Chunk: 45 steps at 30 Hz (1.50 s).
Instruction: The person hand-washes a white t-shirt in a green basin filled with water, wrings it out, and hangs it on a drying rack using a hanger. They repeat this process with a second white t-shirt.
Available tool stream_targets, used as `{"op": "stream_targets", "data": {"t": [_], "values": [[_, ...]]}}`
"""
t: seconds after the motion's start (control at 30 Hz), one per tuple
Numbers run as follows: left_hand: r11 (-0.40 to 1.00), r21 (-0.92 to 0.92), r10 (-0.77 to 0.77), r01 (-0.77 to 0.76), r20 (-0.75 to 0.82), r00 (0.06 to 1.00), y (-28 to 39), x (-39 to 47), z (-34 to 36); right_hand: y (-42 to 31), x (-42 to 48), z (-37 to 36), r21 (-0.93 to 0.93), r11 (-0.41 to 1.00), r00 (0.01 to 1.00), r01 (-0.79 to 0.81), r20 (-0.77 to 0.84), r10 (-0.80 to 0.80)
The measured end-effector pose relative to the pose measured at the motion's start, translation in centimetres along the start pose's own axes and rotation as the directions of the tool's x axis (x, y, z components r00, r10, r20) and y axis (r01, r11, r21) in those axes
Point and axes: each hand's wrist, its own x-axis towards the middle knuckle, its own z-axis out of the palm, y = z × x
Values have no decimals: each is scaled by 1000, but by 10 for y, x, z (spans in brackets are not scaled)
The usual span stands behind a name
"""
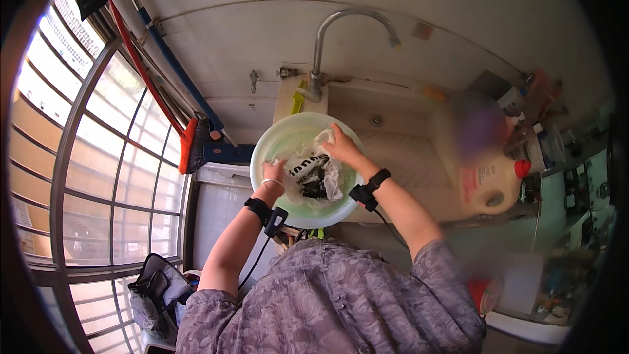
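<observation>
A pale green plastic basin (pixel 305 219) sits in front of me on the left part of the laundry sink. In its water lies a wet white cloth with a black print (pixel 314 169), bunched and partly under the surface. At the basin's left side, my left hand (pixel 275 172) grips an edge of the cloth; a light bangle is on that wrist. My right hand (pixel 343 146) holds another part of the cloth near the far right rim, its fingers bent around the fabric. Black straps with small devices are on both wrists.
A chrome faucet (pixel 319 49) rises behind the basin, beside a yellow-green brush (pixel 298 98). The sink's sloped washboard (pixel 393 157) is to the right, with a detergent jug (pixel 491 184) on its edge. Broom handles (pixel 142 69) lean by the barred window at left.
</observation>
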Motion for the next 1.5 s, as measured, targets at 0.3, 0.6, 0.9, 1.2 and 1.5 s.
{"op": "stream_targets", "data": {"t": [0.3,0.6,0.9,1.2,1.5], "values": [[278,901,141,-333,305,942,-15,-17,40,34,5,73,-383,923,980,30,192,48],[977,-156,-103,143,241,965,15,-27,23,44,11,65,442,881,982,-171,6,188],[790,-326,-249,519,603,758,26,-26,33,-51,-67,56,672,739,892,-45,360,-273],[875,-177,-284,450,566,774,4,-32,20,-26,-1,83,-57,998,970,24,-241,-37],[927,364,-11,-91,271,963,1,-39,-3,28,1,85,-64,990,992,-126,-28,125]]}}
